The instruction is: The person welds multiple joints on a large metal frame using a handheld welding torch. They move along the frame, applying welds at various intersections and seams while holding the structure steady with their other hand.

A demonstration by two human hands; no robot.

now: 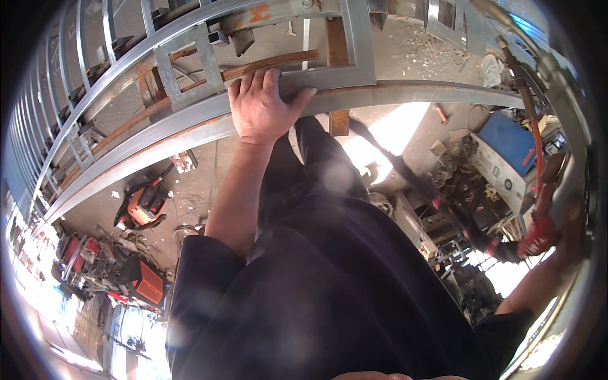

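My left hand (265,111) is bare and lies over the near bar of a large grey metal frame (380,95). Its fingers bend over the bar's far side, and the thumb points right along the metal. My right arm (535,285) reaches up at the right rim. A red thing (538,237), perhaps a glove or a handle, sits at that hand, with a dark cable (465,228) running to it. The right fingers are dim and smeared, so their grip cannot be made out. An orange-red hose (538,149) rises just above.
Parallel metal bars (79,57) fill the upper left. An orange-and-black power tool (145,206) lies on the floor at left, beyond it an orange box (149,283). A blue-topped machine (506,142) stands at right among scrap. Rubble (427,57) covers the ground at upper right.
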